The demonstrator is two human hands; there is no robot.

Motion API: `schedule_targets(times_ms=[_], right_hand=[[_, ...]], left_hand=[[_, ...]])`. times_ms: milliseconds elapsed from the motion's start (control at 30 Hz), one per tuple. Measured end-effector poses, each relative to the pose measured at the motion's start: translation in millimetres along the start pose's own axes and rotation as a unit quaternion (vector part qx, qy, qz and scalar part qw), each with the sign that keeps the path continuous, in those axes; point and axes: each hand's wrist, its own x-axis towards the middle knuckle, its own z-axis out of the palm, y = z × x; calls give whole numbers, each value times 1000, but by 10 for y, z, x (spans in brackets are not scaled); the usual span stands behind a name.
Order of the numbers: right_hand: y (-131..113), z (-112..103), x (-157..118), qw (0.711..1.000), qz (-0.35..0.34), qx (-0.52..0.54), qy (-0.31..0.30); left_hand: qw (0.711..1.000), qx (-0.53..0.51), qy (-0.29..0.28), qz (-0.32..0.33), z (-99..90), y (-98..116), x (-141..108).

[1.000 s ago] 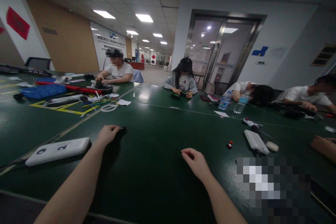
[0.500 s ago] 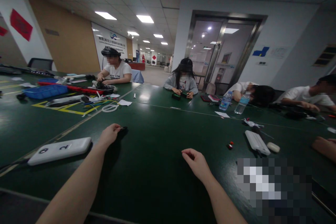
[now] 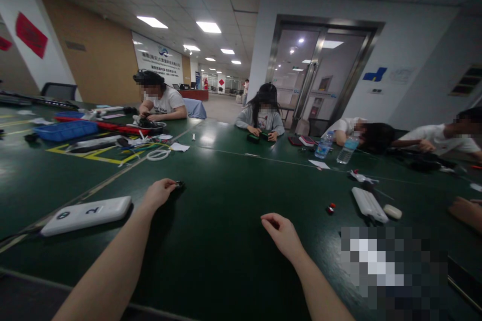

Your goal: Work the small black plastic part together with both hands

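My left hand (image 3: pixel 161 193) reaches over the green table (image 3: pixel 222 195), its fingers pinched on a small dark object (image 3: pixel 179 185) whose kind I cannot make out. The object is at or just above the tabletop. My right hand (image 3: pixel 279 230) hovers or rests on the right, fingers curled together, thumb near the index finger. Whether anything small is inside it is hidden. Below my left hand, to the left of my forearm, lies a white power bank (image 3: pixel 88 215) marked with a 2, a dark cable at its left end.
A small red item (image 3: pixel 331 208), a white device (image 3: pixel 369 204) and a pale oval case (image 3: pixel 392 211) lie on the right. Two water bottles (image 3: pixel 347 149) stand farther back. A blue tray (image 3: pixel 66 131) and a white cable coil (image 3: pixel 158 155) are at left. Several people sit around the table.
The small dark object in my left hand has tilted slightly, showing a lighter face. My right hand has stayed in place. The person at back left has leaned a little to the left.
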Motion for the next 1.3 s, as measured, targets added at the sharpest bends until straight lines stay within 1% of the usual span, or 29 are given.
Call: schedule_targets(times_ms=[167, 433, 600, 800, 900, 1033, 1200, 1300], right_hand=[[18, 0, 6, 1000, -8, 3, -1], [18, 1, 7, 1000, -2, 3, 1], [12, 1, 4, 1000, -5, 4, 2], [3, -3, -3, 1000, -7, 6, -2], [-16, -3, -17, 1000, -7, 4, 1], [-32, -2, -25, 1000, -5, 6, 2], [-6, 0, -10, 1000, -9, 10, -1], [17, 3, 1, 1000, -11, 12, -1]], left_hand=[[1000, 4, -16, 5, -30, 24, -29], [1000, 18, 5, -12, 7, -2, 11], [999, 38, 1, -30, 19, 36, 1], [999, 41, -21, -3, 2, 56, -23], [999, 44, -6, 1, 14, 50, -26], [999, 41, 6, -9, 33, 31, -17], [999, 47, 0, 11, 36, 27, -9], [998, 67, -6, 3, 17, 71, -32]])
